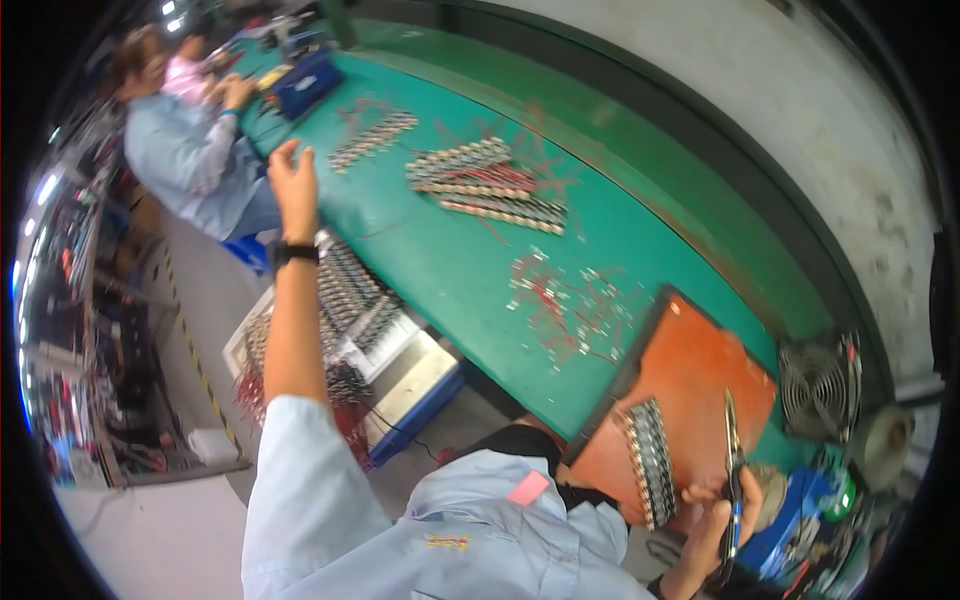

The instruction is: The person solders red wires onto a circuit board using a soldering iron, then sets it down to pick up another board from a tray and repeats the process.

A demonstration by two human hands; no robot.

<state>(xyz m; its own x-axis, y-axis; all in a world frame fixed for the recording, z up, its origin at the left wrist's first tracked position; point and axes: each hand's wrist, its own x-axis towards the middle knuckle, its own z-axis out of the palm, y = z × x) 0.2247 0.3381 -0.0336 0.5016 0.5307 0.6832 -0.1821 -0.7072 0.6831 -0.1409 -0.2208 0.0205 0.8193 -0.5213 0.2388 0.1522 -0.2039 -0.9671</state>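
Observation:
My left hand (294,190) is raised with the arm stretched out over the left edge of the green table. Its thumb and fingers are apart, with nothing visible between them. At the lower right my right hand (722,515) is closed around slim pliers (736,470), whose pointed metal jaws aim away from me. Beside that hand, a dark strip with rows of round metal ends (652,465) lies on an orange mat (690,375). Further strips (487,182) lie stacked mid-table with thin red wires, and another bundle (374,140) is nearest my left hand.
Loose red wires with small pale connectors (570,308) are scattered left of the mat. A white tray (395,345) of strips stands beside the table. A round-grilled fan (820,385) is at the right. A co-worker (190,160) sits at the far left near a blue bin (306,84).

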